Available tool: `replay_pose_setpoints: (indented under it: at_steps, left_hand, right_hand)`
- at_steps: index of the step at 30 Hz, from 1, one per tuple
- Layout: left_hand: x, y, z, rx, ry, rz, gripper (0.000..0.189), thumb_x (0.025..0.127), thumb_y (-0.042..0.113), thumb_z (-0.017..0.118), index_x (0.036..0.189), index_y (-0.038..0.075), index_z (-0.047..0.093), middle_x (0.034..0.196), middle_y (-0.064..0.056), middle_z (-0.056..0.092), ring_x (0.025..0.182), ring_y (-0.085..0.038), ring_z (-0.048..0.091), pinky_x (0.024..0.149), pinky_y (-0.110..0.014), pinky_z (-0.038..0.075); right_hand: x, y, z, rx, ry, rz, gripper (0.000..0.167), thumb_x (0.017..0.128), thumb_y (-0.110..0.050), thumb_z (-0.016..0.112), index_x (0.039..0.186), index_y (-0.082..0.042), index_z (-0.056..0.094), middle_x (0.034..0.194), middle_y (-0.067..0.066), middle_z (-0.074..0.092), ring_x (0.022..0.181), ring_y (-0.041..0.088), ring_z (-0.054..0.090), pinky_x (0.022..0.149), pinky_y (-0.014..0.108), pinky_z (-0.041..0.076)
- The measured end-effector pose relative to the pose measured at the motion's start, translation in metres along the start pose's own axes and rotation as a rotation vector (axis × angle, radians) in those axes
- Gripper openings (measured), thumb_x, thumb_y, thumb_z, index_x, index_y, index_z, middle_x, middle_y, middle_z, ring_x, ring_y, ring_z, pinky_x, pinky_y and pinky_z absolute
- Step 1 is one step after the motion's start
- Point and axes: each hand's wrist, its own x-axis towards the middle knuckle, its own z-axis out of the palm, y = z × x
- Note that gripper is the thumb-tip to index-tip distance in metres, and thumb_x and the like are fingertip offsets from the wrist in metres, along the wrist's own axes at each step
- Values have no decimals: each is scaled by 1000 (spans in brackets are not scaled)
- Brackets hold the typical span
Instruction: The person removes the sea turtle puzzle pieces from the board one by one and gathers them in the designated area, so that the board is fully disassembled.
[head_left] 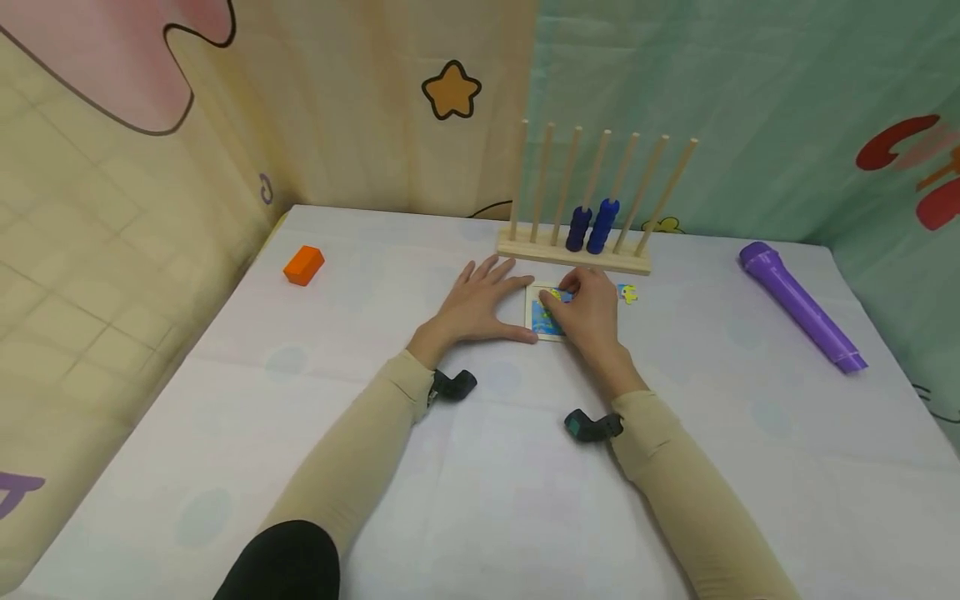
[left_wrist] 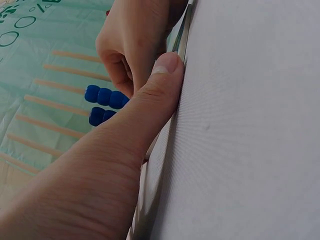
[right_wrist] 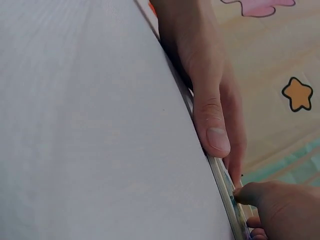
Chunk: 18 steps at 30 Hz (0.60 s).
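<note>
The left hand (head_left: pixel 480 305) spreads wide against one puzzle (head_left: pixel 546 318), the right hand (head_left: pixel 592 310) bends over it, its grip unclear, near one loose piece (head_left: pixel 628 293) and seven pegs (head_left: pixel 596 167).

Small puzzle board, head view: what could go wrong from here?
1. Slip: the left hand steadies the puzzle board at its left side, so pushing from the right hand could pivot or slide it.
2. Lost piece: the yellow-and-blue piece lies just right of the right hand and might get brushed away.
3. Bump: the wooden peg rack stands close behind; a knuckle could knock it.
</note>
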Motion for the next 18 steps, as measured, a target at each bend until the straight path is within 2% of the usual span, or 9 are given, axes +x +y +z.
replay_pose_setpoints:
  at_steps: [11,18]
  left_hand:
    - [1,2,-1,-3,2,2,103,78,82,72,163,34,40,177,-5,19,166,-30,3,133,-56,0]
    - [2,1,0,-2,2,-3,103,78,82,72,163,35,40,177,-4,18,166,-30,3,133,-55,-1]
  right_hand:
    - [0,0,0,-82,35,-10,32,86,-29,78,93,2,69,93,17,65,85,34,60,78,50,51]
    - [-1,3,2,-34,89,-40,30,88,-28,77,89,2,72,90,18,67,82,34,62,76,49,53]
